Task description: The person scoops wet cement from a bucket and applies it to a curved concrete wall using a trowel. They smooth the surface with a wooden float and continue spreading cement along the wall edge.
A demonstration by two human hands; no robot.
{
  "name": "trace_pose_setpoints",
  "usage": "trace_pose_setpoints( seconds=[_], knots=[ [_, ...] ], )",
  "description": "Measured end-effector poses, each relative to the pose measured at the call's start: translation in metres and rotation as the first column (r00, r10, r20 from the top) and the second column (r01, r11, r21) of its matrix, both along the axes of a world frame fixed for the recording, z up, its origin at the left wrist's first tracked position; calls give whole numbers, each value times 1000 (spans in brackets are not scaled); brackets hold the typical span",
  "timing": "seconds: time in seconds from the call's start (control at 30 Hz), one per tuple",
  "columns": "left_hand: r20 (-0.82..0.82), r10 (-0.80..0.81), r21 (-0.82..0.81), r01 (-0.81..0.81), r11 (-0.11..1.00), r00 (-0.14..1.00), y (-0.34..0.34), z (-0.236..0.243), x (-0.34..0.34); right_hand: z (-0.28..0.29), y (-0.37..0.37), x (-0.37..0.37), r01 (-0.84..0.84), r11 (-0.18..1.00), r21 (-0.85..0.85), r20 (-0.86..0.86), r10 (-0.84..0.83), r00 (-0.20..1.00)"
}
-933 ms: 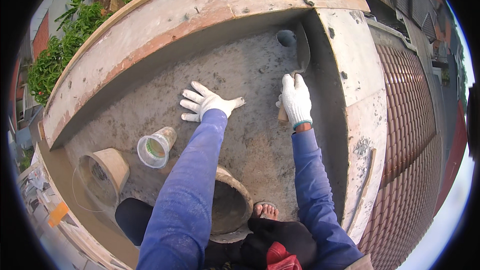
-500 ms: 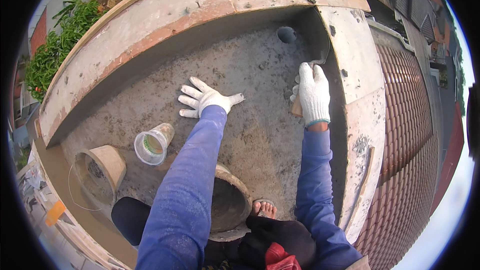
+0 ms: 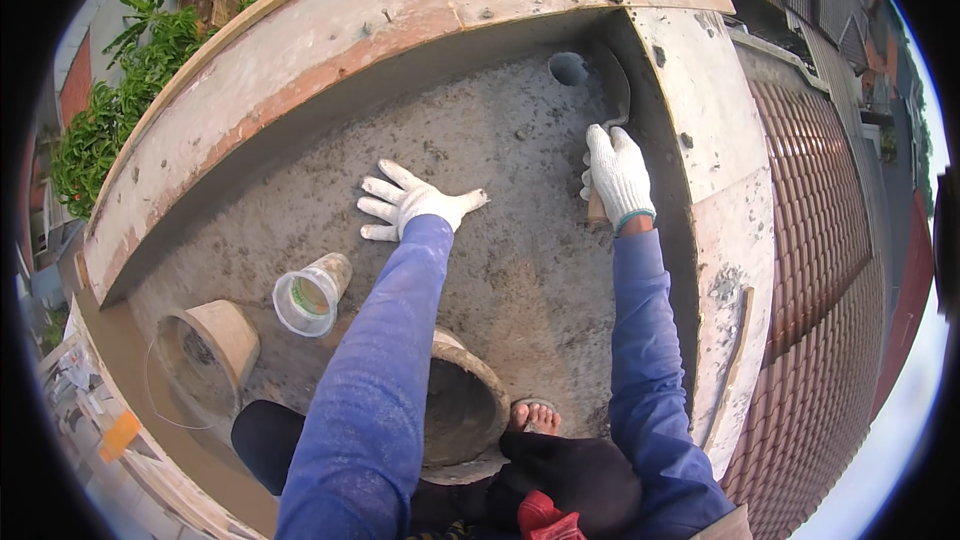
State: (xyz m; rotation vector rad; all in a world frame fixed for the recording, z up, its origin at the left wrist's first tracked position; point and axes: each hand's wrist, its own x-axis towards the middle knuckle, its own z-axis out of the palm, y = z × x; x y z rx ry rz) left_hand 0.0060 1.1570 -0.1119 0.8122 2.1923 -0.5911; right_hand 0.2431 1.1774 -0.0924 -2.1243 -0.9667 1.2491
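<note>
My right hand (image 3: 620, 178), in a white knitted glove, is closed round the wooden handle (image 3: 597, 210) of a trowel. Ahead of the fist, the trowel's thin metal blade (image 3: 616, 90) lies close by the right-hand inner wall (image 3: 655, 105); whether it touches is unclear. My left hand (image 3: 415, 205), gloved the same way, rests with fingers spread on the rough grey cement floor (image 3: 520, 270) and holds nothing. A round hole (image 3: 568, 69) opens in the floor near the far right corner, beyond the blade.
By my bare foot (image 3: 540, 418) stands a round bucket (image 3: 497, 385) of grey mortar. A clear plastic tub (image 3: 312, 295) and a beige bucket (image 3: 232, 335) lie tipped at left. Low walls with board-covered tops (image 3: 735, 230) enclose the floor; tiled roofs (image 3: 810, 230) lie beyond the right one.
My right hand and the trowel have shifted slightly left, away from the right-hand wall, and more of the blade shows. My left hand stays planted in the same place.
</note>
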Motion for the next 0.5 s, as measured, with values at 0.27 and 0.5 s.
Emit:
trace_pose_setpoints(
  seconds=[0.27, 0.5],
  knots=[
    [18, 26, 21, -26, 999, 999, -2, 0, -3, 11, -24, -27, 120, 972, 200, 63, -135, 989],
    [4, 10, 18, -10, 1000, 1000, 0, 5, 6, -15, -22, 13, 217, 975, 44, -387, -184, 904]
  ],
)
